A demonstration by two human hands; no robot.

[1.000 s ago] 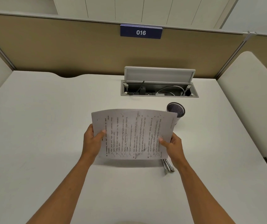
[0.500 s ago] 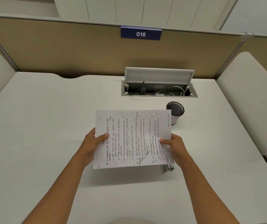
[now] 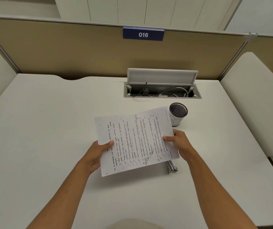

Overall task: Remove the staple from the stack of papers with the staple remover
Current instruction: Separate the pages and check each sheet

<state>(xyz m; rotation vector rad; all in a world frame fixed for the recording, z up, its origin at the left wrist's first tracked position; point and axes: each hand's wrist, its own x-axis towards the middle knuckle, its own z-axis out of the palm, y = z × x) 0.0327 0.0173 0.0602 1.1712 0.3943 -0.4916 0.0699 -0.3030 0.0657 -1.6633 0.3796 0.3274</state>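
Observation:
A stack of printed papers (image 3: 135, 141) with pen marks is held a little above the white desk (image 3: 49, 129), turned sideways and tilted counter-clockwise. My left hand (image 3: 97, 154) grips its left edge, thumb on top. My right hand (image 3: 178, 144) grips its right edge, thumb on the page. A small dark mark at the upper left corner may be the staple, too small to be sure. A metallic tool (image 3: 171, 166), possibly the staple remover, lies on the desk and sticks out from under the stack's lower right corner; most of it is hidden.
A black mesh pen cup (image 3: 177, 114) stands just behind the papers' right corner. An open cable box (image 3: 162, 90) with its lid up sits at the desk's back. A tan partition with a "016" sign (image 3: 143, 34) closes the back; white dividers flank both sides.
The stack has come down from nearly upright to lie flatter and closer to the desk, and it has rotated counter-clockwise. Both hands kept their grip on its edges.

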